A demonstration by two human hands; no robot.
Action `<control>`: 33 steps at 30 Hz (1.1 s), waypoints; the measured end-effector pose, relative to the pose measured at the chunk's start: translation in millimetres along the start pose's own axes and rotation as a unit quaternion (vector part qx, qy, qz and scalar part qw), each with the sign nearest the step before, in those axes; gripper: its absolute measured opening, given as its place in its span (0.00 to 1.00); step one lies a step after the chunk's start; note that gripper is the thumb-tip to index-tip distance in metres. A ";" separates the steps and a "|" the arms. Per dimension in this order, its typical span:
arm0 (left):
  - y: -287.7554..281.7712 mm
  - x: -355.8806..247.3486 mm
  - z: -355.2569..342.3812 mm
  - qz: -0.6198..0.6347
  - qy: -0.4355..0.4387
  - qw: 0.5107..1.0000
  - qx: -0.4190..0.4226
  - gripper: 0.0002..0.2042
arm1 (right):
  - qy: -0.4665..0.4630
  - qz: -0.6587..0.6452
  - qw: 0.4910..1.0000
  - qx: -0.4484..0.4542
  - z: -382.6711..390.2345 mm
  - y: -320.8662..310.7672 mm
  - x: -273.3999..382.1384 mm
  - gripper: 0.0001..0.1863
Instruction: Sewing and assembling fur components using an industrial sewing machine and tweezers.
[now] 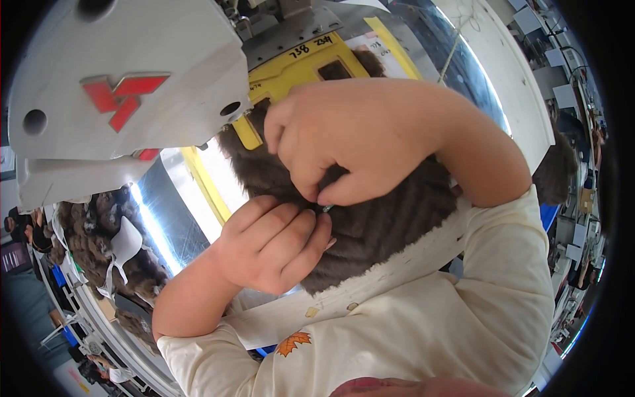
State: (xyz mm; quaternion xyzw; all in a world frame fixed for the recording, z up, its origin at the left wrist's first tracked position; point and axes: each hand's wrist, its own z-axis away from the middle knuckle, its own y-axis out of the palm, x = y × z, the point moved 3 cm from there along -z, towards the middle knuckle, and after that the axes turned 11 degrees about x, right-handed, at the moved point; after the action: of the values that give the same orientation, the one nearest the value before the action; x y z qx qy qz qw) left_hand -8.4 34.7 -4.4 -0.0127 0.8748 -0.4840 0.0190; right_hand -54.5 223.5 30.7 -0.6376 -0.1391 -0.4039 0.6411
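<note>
The right hand [357, 142] pinched a small shiny piece [327, 208] over brown fur [390, 221]; the left hand [268, 248] curled alongside, grip unclear; seemingly mid-adjustment, next needing steadiness.

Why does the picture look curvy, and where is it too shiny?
In the head view, the fisheye lens bends straight edges near the rim; in the head view, white glare streaks the smooth blue-grey surface; in the head view, a tiny glinting thing by the bare left hand is too small to identify.
</note>
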 end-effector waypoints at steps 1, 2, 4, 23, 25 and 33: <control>0.9 -0.8 -0.4 -0.001 0.000 1.000 -0.001 0.07 | -0.004 0.011 1.000 -0.005 2.2 -0.1 2.3 0.04; 2.0 -1.9 -0.6 -0.004 0.002 1.000 -0.014 0.06 | -0.004 0.013 1.000 -0.004 3.4 -1.5 3.1 0.04; 0.9 -2.0 -1.3 -0.009 0.004 1.000 -0.028 0.06 | -0.007 -0.019 0.999 0.048 3.8 -1.5 4.6 0.05; 1.5 -6.1 -16.4 0.078 0.065 0.993 0.065 0.08 | 0.562 0.219 0.610 -0.515 337.4 -77.9 -222.0 0.11; 2.4 -5.7 -19.3 0.118 0.062 0.989 0.070 0.10 | 0.582 0.240 0.596 -0.498 357.5 -76.7 -230.4 0.12; 3.5 -4.0 -21.7 0.118 0.062 0.988 0.072 0.11 | 0.633 0.195 0.620 -0.421 366.3 -89.7 -259.4 0.13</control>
State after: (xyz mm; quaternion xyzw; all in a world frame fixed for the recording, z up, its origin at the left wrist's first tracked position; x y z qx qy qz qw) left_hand -5.4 55.1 4.2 0.1221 0.8326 -0.5399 0.0223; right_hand -158.3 665.0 -31.5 -0.4368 0.6140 -0.5872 0.2955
